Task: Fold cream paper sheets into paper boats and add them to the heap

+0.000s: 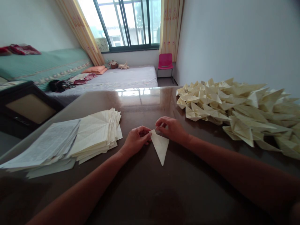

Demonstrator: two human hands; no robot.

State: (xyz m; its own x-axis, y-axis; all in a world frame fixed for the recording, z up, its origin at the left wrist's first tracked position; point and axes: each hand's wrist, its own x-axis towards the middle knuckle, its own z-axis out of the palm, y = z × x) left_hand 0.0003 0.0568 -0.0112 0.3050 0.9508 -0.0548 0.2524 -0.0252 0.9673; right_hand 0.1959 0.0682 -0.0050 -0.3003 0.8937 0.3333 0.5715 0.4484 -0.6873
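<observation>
A cream sheet of paper folded into a kite-like shape (160,147) lies on the dark table, its narrow point towards me. My left hand (137,139) pinches its upper left corner between thumb and fingers. At the paper's top edge is my right hand (172,128), with thumb and forefinger curled together. Whether those right fingertips grip a bit of the paper is too small to tell.
To the left, creased cream sheets (93,131) lie in a stack beside printed sheets (51,140). A large heap of folded paper pieces (234,106) covers the table's right side. Beyond the glossy table (140,193) are a bed (131,76) and a pink chair (165,61).
</observation>
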